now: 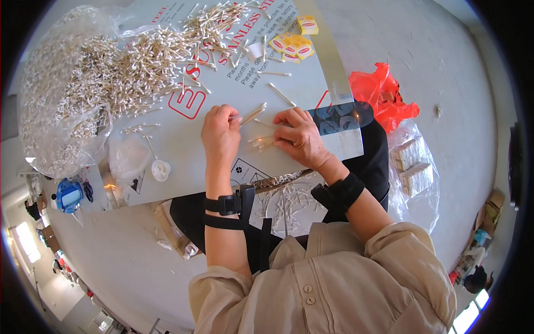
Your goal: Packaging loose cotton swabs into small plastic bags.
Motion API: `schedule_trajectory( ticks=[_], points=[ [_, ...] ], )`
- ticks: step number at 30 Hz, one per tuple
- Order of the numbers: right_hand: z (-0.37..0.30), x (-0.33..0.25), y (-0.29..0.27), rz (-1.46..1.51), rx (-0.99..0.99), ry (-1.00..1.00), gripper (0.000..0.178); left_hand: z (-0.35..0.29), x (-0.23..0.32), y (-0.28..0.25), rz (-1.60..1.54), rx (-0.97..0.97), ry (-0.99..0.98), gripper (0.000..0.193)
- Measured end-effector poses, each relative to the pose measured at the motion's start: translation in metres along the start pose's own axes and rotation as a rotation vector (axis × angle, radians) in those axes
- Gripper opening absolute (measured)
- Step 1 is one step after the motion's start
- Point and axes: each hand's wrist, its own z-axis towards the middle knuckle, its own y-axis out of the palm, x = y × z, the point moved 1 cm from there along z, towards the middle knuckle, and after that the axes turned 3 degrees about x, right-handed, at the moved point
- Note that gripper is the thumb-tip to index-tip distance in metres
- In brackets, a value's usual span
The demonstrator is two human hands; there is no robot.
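My left hand (pixel 221 131) is closed, pinching a few cotton swabs (pixel 255 113) between thumb and fingertips, their white tips pointing up and right. Facing it, my right hand (pixel 300 136) has curled fingers closed on what looks like a small clear plastic bag (pixel 266 137). Blurred swab tips and glare show through the bag, and its outline is hard to make out. One loose swab (pixel 282 94) lies just beyond my right hand. Beside that hand, a dark see-through plastic sheet with pale printed shapes (pixel 334 118) lies at the table's right edge.
A large heap of swabs (pixel 150 61) spills from a clear bag (pixel 41 83) on the table's left. Yellow packets (pixel 292 47) lie at the far side. Red plastic (pixel 381 94) and a clear bag of white bundles (pixel 411 161) stand to the right. Loose swabs (pixel 289 206) lie below the near edge.
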Motion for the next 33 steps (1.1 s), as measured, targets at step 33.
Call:
schedule_trajectory(
  ticks=[33],
  points=[
    [-0.002,0.003,0.004,0.039,0.098,0.107,0.016,0.016,0.008,-0.003,0.033,-0.114,0.039,0.011]
  ],
)
